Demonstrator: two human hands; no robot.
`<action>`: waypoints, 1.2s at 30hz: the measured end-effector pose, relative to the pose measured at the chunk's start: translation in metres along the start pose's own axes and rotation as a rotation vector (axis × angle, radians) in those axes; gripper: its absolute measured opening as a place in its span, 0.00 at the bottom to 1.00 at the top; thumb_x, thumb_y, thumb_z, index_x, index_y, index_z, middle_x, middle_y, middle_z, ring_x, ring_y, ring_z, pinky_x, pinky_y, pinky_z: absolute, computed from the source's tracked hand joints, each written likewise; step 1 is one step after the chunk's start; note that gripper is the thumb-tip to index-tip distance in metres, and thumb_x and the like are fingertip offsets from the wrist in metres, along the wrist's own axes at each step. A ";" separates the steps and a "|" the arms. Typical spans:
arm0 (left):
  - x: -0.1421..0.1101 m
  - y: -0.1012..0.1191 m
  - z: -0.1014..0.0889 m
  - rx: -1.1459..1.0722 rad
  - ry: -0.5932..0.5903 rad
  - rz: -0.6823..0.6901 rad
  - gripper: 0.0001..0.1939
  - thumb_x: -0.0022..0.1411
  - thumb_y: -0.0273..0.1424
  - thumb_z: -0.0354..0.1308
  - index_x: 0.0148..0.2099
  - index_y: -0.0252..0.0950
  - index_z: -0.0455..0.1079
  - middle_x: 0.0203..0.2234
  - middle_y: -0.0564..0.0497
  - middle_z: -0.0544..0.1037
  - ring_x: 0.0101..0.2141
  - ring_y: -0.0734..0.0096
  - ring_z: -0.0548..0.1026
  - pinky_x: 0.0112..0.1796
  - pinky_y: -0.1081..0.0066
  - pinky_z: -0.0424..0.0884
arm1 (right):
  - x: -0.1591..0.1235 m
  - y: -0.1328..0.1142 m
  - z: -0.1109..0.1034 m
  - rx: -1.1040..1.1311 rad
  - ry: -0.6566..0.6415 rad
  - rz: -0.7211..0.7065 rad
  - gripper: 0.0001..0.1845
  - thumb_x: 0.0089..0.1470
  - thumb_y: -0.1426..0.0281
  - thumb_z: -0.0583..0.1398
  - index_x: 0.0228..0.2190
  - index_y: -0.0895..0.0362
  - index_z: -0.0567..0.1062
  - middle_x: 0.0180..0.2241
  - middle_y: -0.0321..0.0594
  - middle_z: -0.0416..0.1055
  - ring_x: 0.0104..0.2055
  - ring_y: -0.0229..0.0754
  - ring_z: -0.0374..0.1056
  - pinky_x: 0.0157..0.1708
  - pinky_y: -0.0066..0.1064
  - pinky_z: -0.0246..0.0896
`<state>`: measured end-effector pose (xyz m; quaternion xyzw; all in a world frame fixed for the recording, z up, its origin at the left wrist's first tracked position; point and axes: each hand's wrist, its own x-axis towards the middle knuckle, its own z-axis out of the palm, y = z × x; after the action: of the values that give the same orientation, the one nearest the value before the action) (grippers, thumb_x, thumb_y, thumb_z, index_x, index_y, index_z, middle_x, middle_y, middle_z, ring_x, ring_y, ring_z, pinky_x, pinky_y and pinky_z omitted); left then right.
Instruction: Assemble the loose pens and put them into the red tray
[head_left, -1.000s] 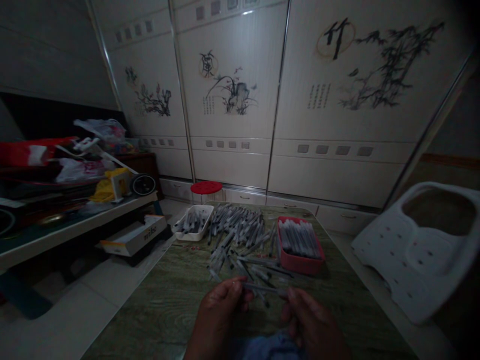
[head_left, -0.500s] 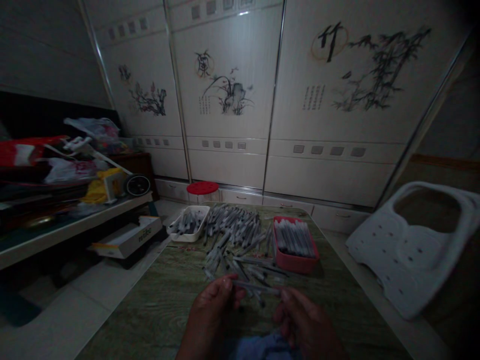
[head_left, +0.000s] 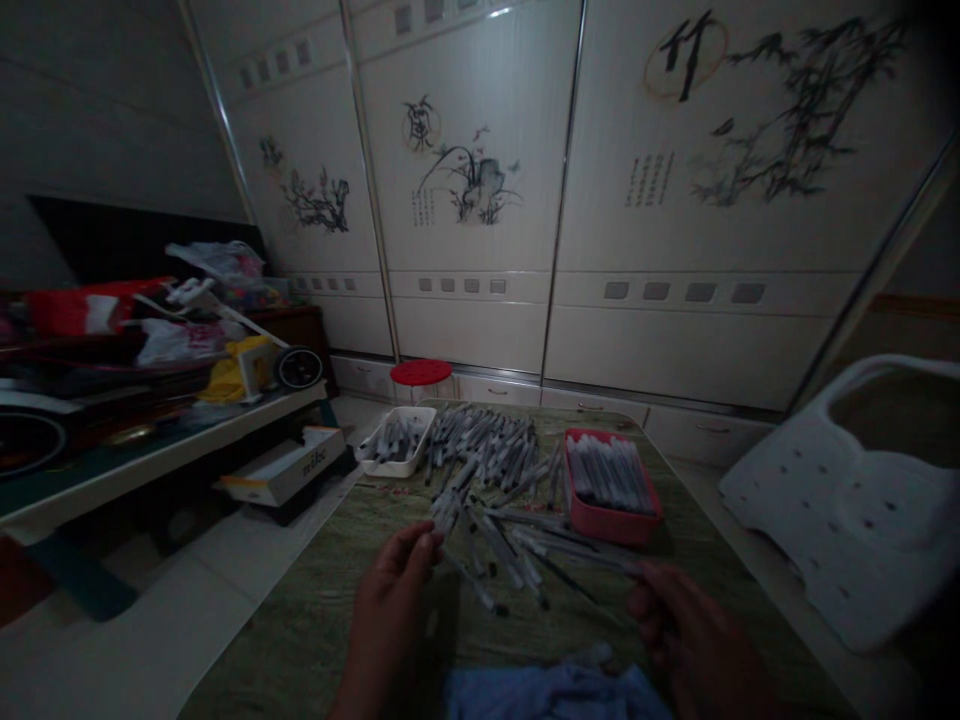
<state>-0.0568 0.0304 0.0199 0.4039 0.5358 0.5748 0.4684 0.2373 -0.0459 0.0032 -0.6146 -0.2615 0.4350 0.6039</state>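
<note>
My left hand (head_left: 390, 590) reaches to the near edge of a loose pile of slim grey pen-like plastic tubes (head_left: 480, 465), its fingertips at the pile; I cannot tell whether it grips any. My right hand (head_left: 694, 640) pinches one long thin tube (head_left: 592, 555) that points back over the pile. A pink-red tray (head_left: 611, 520) holds tubes in neat parallel rows, and a white tray (head_left: 394, 458) holds a few. A crumpled blue cloth (head_left: 555, 695) lies at the near table edge between my hands.
All this lies on a green wood-grain table (head_left: 300, 640). A red stool (head_left: 420, 373) stands beyond it, by painted cabinet doors (head_left: 465, 300). To the left, a low shelf (head_left: 150, 450) carries bags and clutter, with a box (head_left: 285, 470) below. A white plastic seat (head_left: 847, 490) stands right.
My hands have moved apart. The left has gone to the pile, and the right has moved rightward with the tube. The view has shifted slightly.
</note>
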 end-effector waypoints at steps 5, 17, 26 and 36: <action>-0.004 -0.014 0.009 0.283 -0.117 0.256 0.15 0.67 0.38 0.63 0.52 0.41 0.82 0.51 0.42 0.83 0.54 0.52 0.78 0.55 0.59 0.69 | 0.003 -0.012 -0.009 -0.180 0.066 -0.083 0.23 0.59 0.47 0.62 0.33 0.54 0.79 0.26 0.36 0.75 0.26 0.41 0.65 0.25 0.32 0.60; -0.059 0.006 0.063 0.946 -0.828 0.509 0.09 0.68 0.28 0.59 0.42 0.43 0.80 0.43 0.46 0.82 0.50 0.54 0.74 0.52 0.58 0.64 | -0.008 -0.058 -0.018 -0.327 0.210 -0.216 0.21 0.58 0.48 0.59 0.27 0.52 0.75 0.22 0.35 0.71 0.25 0.43 0.65 0.26 0.33 0.59; -0.072 -0.009 0.087 1.093 -0.713 0.435 0.11 0.67 0.28 0.58 0.42 0.43 0.82 0.42 0.46 0.83 0.48 0.53 0.74 0.48 0.57 0.61 | -0.009 -0.066 -0.041 -0.256 0.156 -0.223 0.22 0.58 0.47 0.61 0.29 0.53 0.75 0.24 0.35 0.72 0.27 0.43 0.66 0.28 0.33 0.61; -0.077 0.002 0.103 1.269 -0.685 0.473 0.11 0.65 0.29 0.57 0.37 0.42 0.82 0.41 0.43 0.83 0.46 0.49 0.75 0.45 0.57 0.63 | -0.010 -0.071 -0.059 -0.228 0.188 -0.230 0.23 0.60 0.47 0.59 0.28 0.52 0.74 0.25 0.35 0.72 0.29 0.43 0.65 0.29 0.34 0.62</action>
<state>0.0608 -0.0200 0.0350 0.8560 0.4874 0.0841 0.1507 0.2974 -0.0756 0.0679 -0.6831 -0.3201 0.2711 0.5978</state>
